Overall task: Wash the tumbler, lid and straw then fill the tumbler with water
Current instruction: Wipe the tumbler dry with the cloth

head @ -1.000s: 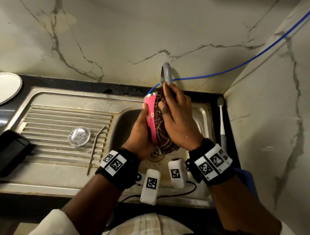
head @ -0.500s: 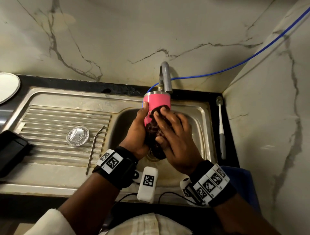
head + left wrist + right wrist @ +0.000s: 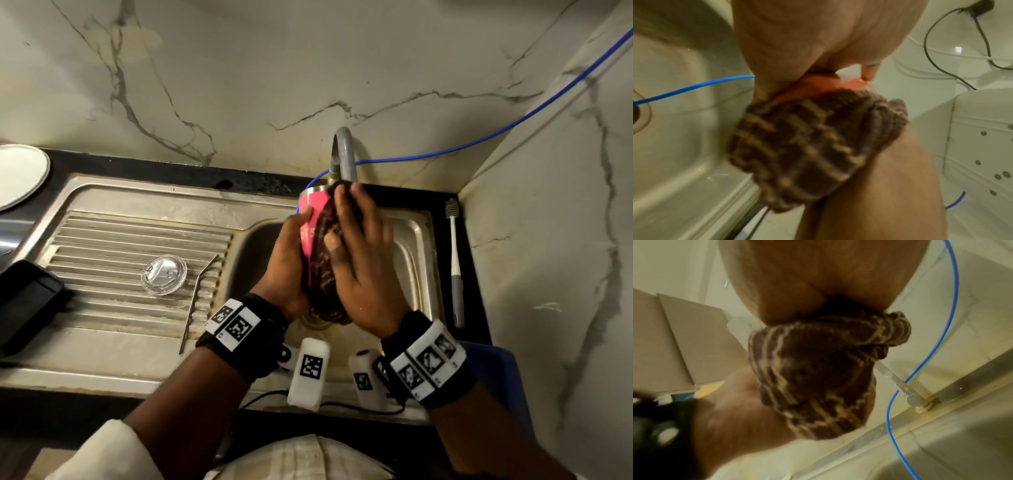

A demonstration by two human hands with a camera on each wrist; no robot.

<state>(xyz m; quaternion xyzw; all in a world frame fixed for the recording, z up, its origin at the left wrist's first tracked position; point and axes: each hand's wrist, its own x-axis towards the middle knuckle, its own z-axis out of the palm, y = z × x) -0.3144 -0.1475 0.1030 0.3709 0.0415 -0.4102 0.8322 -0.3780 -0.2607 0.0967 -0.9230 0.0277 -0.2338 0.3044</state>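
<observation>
Taking the sink basin [image 3: 407,240] as the landmark and reading from its left: one clear lid [image 3: 164,274] and one metal straw [image 3: 198,301] lie on the ribbed drainboard left of the basin, apparently parked there so both hands are free for the cup; neither looks to be in work yet. Over the basin itself, the left hand [image 3: 286,270] is wrapped around the lower side of the one pink tumbler [image 3: 313,219], holding it tilted with its steel rim up toward the single grey tap [image 3: 343,150], probably so any drips fall into the basin. The right hand [image 3: 359,260] presses one dark checked cloth [image 3: 325,274] against the tumbler's side, fingers curved over the cloth and reaching the rim; the cloth bunches below the cup's base, as both wrist views show. I judge the outside is being scrubbed. Right of the basin, one long-handled brush [image 3: 455,260] lies on the dark counter [image 3: 476,308] by the wall.
</observation>
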